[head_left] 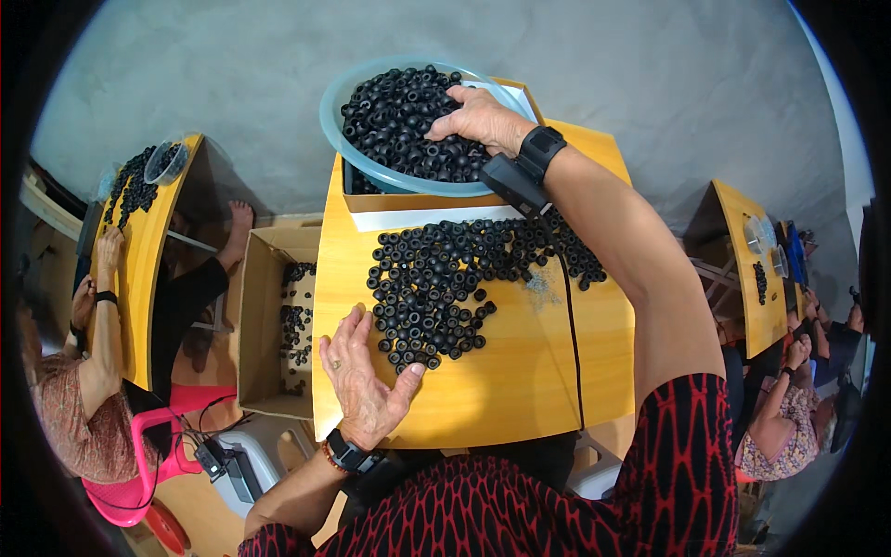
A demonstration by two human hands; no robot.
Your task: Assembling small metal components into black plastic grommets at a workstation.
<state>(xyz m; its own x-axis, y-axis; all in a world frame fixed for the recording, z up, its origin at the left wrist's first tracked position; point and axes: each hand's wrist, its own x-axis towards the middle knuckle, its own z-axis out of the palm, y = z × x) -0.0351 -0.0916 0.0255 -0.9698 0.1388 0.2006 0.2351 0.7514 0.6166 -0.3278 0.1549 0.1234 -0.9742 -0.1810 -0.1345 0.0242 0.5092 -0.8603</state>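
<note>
My right hand (478,121) reaches into a light blue basin (336,130) full of small black rubber rings (394,121), fingers curled down into the pile; whether it grips any is hidden. A black wrist device sits on that arm. My left hand (364,376) lies flat and open on the wooden desk (520,371), its fingers beside the near edge of a loose heap of black rings (436,283) spread over the desk. The basin rests on an open cardboard box (418,200) at the desk's far edge.
An open cardboard box (255,325) with more black rings stands on the floor to the left. A person at left works at another wooden desk (153,251) with rings on it. More people sit at a desk (747,278) on the right. A black cable crosses my desk.
</note>
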